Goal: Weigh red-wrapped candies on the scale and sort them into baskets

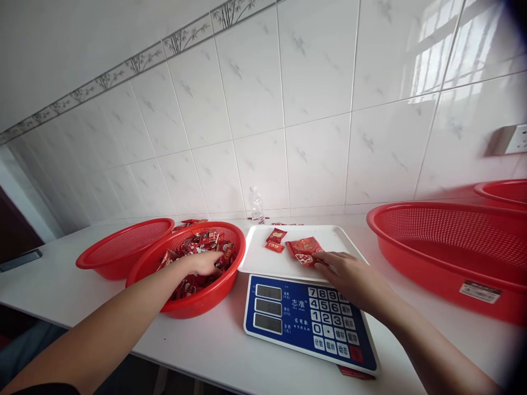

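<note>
My left hand (207,263) reaches into a red plastic basket (189,304) full of small red wrapped packets (193,285). Its fingertips are hidden among the packets at the basket's right side, so their grip does not show. On the white tray (255,266) of a scale, my right hand (340,269) is closed on the right edge of a larger red pouch (304,248), thumb and fingers at its corner. Two small red packets (275,241) lie to the left of that pouch on the tray.
The scale's blue keypad panel (304,321) faces me, its displays dark. Another red basket (123,241) stands at the left, and a large one (428,258) at the right. A clear plastic bottle (256,207) stands by the tiled wall. Red pieces stick out beneath the scale (356,373).
</note>
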A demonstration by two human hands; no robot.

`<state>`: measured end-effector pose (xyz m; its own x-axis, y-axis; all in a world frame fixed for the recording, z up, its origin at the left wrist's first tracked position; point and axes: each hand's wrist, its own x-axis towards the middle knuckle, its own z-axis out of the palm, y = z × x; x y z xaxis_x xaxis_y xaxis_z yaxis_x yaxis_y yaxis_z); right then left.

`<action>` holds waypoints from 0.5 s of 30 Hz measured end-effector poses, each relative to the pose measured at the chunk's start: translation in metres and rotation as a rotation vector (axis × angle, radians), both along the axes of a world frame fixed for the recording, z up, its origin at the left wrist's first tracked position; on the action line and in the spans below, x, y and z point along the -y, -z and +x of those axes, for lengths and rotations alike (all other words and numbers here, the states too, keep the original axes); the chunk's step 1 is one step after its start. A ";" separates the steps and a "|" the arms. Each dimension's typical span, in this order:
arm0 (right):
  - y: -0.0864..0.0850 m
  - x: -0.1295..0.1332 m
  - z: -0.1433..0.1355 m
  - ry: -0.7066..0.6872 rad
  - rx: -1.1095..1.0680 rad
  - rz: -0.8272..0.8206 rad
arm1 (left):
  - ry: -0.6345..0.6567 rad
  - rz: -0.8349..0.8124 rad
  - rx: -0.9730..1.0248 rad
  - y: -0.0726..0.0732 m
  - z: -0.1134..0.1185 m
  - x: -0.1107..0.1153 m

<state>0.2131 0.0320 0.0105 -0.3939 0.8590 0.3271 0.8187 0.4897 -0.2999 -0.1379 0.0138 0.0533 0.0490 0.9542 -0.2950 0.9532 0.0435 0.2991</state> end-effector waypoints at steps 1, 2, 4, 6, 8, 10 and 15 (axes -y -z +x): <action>0.000 0.000 0.000 -0.003 0.004 0.000 | -0.004 0.011 0.035 -0.004 -0.003 -0.001; 0.000 0.000 0.000 -0.002 0.005 -0.001 | -0.015 0.026 0.071 -0.009 -0.006 -0.003; 0.000 0.001 0.000 0.007 -0.001 -0.005 | -0.051 0.062 0.152 -0.019 -0.010 -0.005; -0.001 0.001 0.000 0.006 -0.010 -0.005 | -0.084 0.089 0.247 -0.029 -0.009 -0.007; -0.001 0.001 0.000 0.000 -0.017 0.000 | -0.096 0.103 0.358 -0.038 -0.002 -0.009; -0.002 0.002 0.000 -0.005 -0.019 0.000 | -0.090 0.107 0.470 -0.045 0.010 -0.011; -0.005 0.004 0.000 0.004 -0.030 -0.015 | -0.013 0.108 0.640 -0.048 0.054 -0.021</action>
<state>0.2128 0.0280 0.0154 -0.3806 0.8654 0.3259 0.8113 0.4817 -0.3314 -0.0842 0.0351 0.1010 0.1713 0.9787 -0.1133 0.5846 -0.0084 0.8113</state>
